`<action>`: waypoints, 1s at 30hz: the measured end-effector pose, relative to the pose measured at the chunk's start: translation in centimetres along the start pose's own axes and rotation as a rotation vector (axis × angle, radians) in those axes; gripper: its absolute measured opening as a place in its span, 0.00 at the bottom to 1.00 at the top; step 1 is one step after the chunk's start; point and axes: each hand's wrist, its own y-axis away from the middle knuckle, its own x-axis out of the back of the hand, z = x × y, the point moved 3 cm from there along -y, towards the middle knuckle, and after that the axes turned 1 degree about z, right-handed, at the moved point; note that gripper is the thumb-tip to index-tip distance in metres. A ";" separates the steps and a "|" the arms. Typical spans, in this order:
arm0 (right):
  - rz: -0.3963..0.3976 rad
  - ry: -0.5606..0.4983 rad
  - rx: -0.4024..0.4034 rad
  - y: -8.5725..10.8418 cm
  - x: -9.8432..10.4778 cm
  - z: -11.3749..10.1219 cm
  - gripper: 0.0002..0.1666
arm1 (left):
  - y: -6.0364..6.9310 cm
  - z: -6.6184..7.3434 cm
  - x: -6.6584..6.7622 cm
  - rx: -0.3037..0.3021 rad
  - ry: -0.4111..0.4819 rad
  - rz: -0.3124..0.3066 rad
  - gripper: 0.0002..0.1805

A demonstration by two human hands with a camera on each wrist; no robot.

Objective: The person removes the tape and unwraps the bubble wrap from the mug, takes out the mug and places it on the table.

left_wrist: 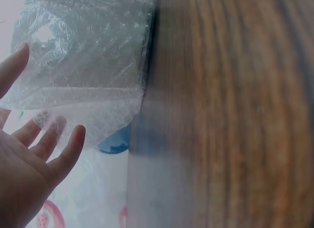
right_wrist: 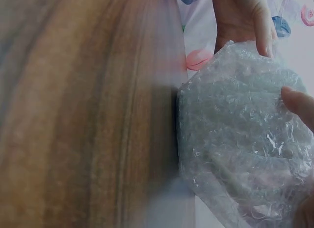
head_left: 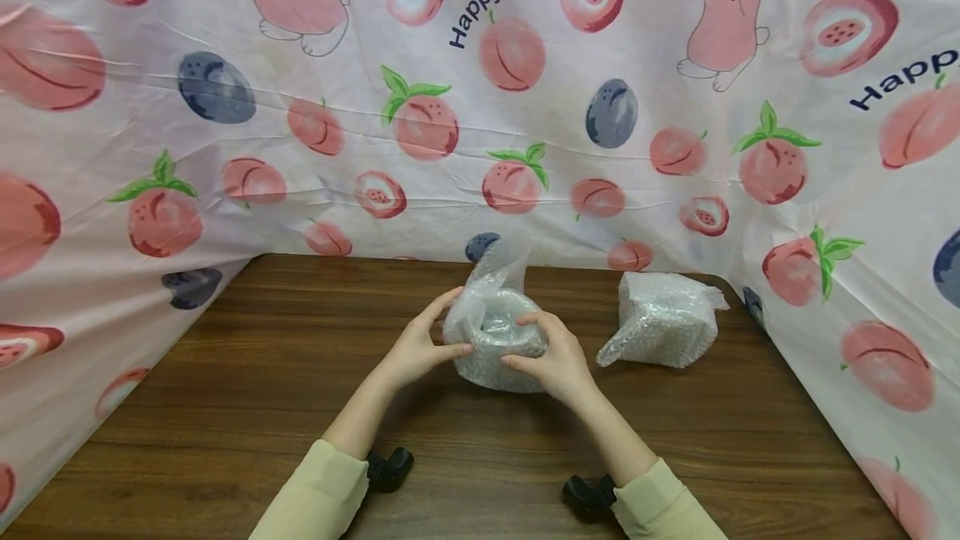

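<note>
A roundish bundle in clear bubble wrap [head_left: 498,367] sits on the table, a loose flap [head_left: 504,261] standing up at its back. In the left wrist view my left hand [left_wrist: 37,164] has its fingers spread, several seen behind the thin wrap, with the thumb near the bundle's edge. From the head view, the left hand [head_left: 414,348] is at the bundle's left side. My right hand [head_left: 558,354] grips the right side, thumb in front and fingers over the top. Through the wrap in the right wrist view, a finger shows dimly. What the wrap encloses cannot be made out.
A second bubble-wrapped package [head_left: 666,319] stands at the back right of the brown wooden table [head_left: 247,390]. A fruit-printed cloth [head_left: 315,82] hangs behind and along both sides. Black devices [head_left: 390,469] are worn at both wrists.
</note>
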 end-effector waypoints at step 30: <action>-0.087 -0.046 0.001 -3.2 -0.5 1.5 0.30 | 0.9 2.5 2.3 0.096 0.114 0.067 0.39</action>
